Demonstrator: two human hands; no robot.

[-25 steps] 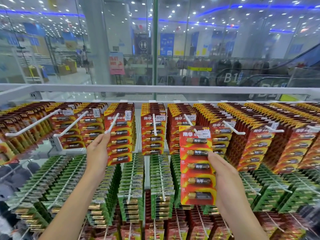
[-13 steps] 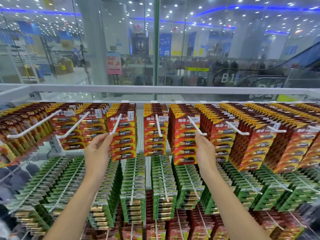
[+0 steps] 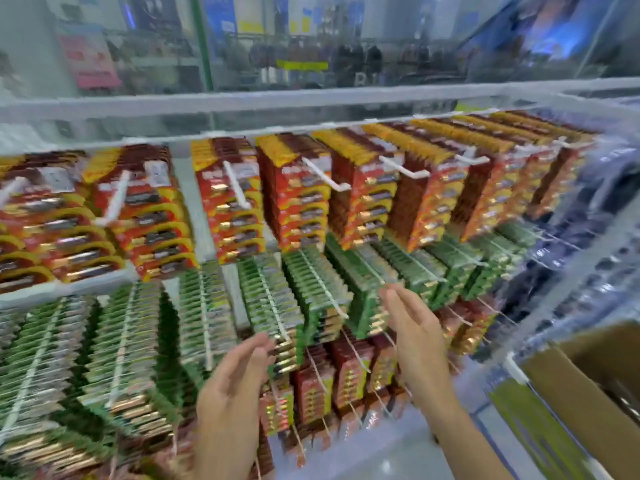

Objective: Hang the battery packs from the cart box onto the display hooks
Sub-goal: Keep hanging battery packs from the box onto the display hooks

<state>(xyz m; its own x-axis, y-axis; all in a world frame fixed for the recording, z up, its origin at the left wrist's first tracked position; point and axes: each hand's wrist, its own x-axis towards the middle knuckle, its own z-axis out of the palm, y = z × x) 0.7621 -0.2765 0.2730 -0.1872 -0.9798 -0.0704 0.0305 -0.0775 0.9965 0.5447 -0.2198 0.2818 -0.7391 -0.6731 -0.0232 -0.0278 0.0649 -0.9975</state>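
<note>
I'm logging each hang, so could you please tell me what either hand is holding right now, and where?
Nothing: the left hand and right hand are both open and empty.

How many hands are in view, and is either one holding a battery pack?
2. The left hand is low at centre, the right hand beside it, both before the green packs. Both are open and empty.

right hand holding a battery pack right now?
No. The right hand is open with straight fingers and nothing in it, in front of the green packs.
</note>
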